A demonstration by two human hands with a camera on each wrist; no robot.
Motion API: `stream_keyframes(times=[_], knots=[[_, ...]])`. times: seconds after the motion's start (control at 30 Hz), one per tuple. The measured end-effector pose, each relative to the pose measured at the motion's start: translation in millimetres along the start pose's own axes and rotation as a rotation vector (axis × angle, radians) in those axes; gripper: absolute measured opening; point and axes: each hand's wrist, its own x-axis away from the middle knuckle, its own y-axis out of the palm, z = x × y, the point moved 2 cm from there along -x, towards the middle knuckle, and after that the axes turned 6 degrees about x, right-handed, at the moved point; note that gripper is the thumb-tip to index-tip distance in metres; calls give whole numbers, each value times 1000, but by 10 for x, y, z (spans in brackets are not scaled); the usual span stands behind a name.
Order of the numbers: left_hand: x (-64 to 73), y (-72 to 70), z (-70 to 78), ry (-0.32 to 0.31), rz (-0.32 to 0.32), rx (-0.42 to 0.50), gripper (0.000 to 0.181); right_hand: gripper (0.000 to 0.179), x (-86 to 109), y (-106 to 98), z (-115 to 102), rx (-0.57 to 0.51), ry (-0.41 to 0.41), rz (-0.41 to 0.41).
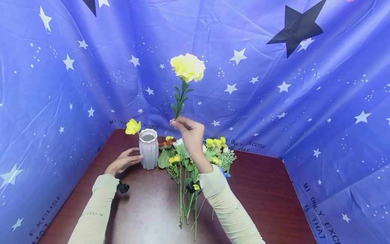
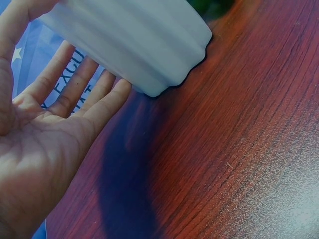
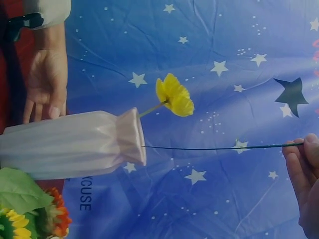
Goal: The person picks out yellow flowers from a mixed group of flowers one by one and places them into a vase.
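Note:
A ribbed pale vase [image 1: 148,152] stands upright on the table. A smaller yellow flower [image 1: 132,126] leans out of its mouth to the left. My left hand [image 1: 124,162] touches the vase's left side with extended fingers, and the left wrist view shows the fingertips [image 2: 122,87] against the vase wall near its base. Raised higher, my right hand [image 1: 192,135] pinches the green stem of a yellow carnation [image 1: 188,67] between thumb and fingers. From that hand the thin stem [image 3: 214,148] runs to the vase's rim in the right wrist view; whether its tip is inside cannot be told.
Right of the vase lies a pile of artificial flowers [image 1: 182,152], with several long stems [image 1: 180,203] pointing toward the near side of the dark red table [image 1: 146,210]. Blue star-printed cloth [image 1: 231,112] surrounds the table at the back and sides.

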Motion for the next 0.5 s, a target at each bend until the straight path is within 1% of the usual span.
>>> stream_keyframes(times=[0.1,0.2,0.3,0.37,0.43,0.5], knots=[[-5,-6,-3,2,-7,-9,65,6,1,29,47,5,8,-8],[-13,-14,-8,-9,12,-7,65,6,-7,67,92,10,7,-21],[-12,-16,-6,-8,11,-11,66,7,-18,112,141,26,13,-32],[-15,-15,-10,-12,17,-1,65,7,-23,139,162,32,26,-38],[-13,-14,-10,-5,5,-4,65,8,-25,167,182,40,43,-43],[-17,-16,-15,-10,8,6,65,8,-24,196,200,47,64,-49]])
